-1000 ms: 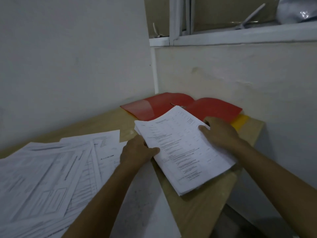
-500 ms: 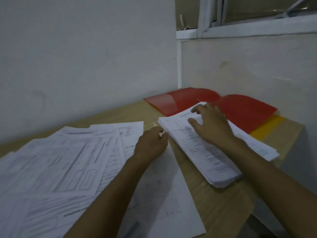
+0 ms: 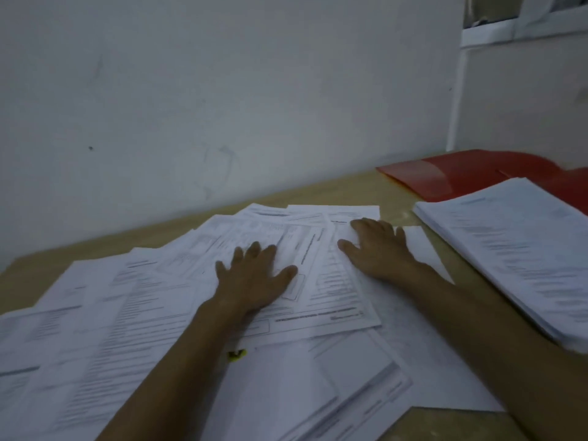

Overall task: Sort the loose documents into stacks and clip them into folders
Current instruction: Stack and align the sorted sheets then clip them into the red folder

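Note:
Loose printed documents [image 3: 133, 313] lie spread and overlapping across the wooden table [image 3: 334, 189]. My left hand [image 3: 254, 275] rests flat on them with fingers straight and spread. My right hand [image 3: 378, 246] lies flat on the sheets further right, fingers straight. A thick squared stack of papers [image 3: 515, 249] sits at the right, apart from both hands. Behind it an open red folder [image 3: 461, 176] lies in the table's far right corner. Neither hand holds anything.
A grey wall runs along the table's far edge, and a second wall with a window frame [image 3: 509, 30] closes the right corner. A small yellow-green object [image 3: 237, 354] peeks out beside my left forearm. The table's near right edge [image 3: 445, 421] shows below the sheets.
The view swung left. My right hand left the thick stack, and both hands moved left onto the spread loose sheets, where they now lie flat.

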